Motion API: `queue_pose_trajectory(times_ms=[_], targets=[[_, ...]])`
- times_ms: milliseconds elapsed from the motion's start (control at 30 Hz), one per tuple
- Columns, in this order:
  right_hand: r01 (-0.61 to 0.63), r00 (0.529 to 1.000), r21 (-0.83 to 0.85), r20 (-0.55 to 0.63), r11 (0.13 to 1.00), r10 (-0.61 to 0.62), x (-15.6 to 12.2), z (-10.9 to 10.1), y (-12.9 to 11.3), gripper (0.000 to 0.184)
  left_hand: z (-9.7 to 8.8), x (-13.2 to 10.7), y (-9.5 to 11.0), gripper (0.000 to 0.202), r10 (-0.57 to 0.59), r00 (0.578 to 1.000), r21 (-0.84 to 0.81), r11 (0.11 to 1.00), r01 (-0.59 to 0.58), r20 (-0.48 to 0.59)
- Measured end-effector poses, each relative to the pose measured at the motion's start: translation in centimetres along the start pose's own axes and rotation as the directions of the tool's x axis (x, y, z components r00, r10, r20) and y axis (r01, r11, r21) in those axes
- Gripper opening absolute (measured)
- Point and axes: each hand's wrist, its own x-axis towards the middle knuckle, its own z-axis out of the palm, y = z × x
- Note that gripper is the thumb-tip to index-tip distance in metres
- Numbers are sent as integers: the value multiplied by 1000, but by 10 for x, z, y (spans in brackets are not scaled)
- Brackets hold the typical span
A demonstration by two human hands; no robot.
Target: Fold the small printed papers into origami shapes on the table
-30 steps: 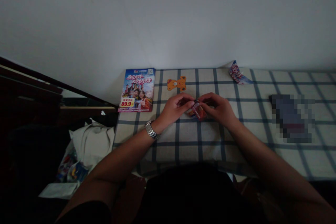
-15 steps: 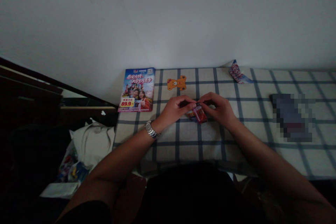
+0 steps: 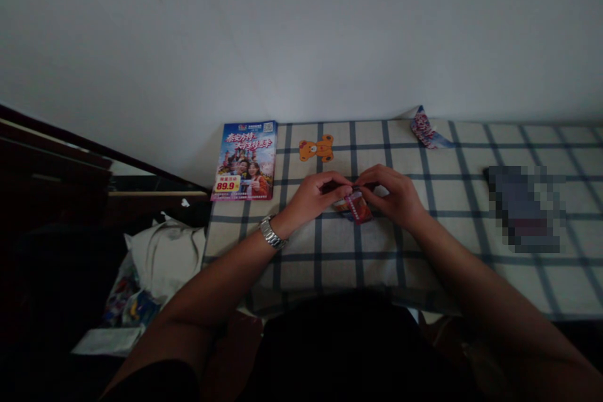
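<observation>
My left hand (image 3: 316, 196) and my right hand (image 3: 393, 193) meet over the middle of the checked tablecloth (image 3: 424, 232). Between their pinched fingertips they hold a small folded piece of red printed paper (image 3: 357, 206), which hangs just above the cloth. A metal watch (image 3: 272, 232) sits on my left wrist. Both forearms rest on the table's near edge.
A colourful flyer (image 3: 245, 161) lies at the table's far left corner, with an orange bear-shaped cutout (image 3: 317, 148) beside it. Another folded printed paper (image 3: 426, 130) lies by the wall. A blurred dark object (image 3: 524, 207) lies at the right. Bags and cloth (image 3: 155, 257) lie on the floor at left.
The small red paper has turned slightly between my fingertips, and both hands have closed a little tighter on it. Nothing else moved.
</observation>
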Motion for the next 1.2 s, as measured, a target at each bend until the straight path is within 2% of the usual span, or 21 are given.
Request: queue_pose_trajectory(times_ms=[367, 633, 1200], targets=[[36, 999, 102, -28, 994, -33, 1, 2, -3, 6, 0, 0, 3, 27, 7, 1000, -3, 1000, -7, 21], [-173, 985, 212, 13, 962, 174, -3, 6, 1, 12, 0, 0, 3, 29, -16, 1000, -12, 1000, 16, 12], [-268, 962, 359, 54, 894, 266, -2, 5, 0, 20, 2, -2, 2, 28, -40, 999, -32, 999, 41, 33]])
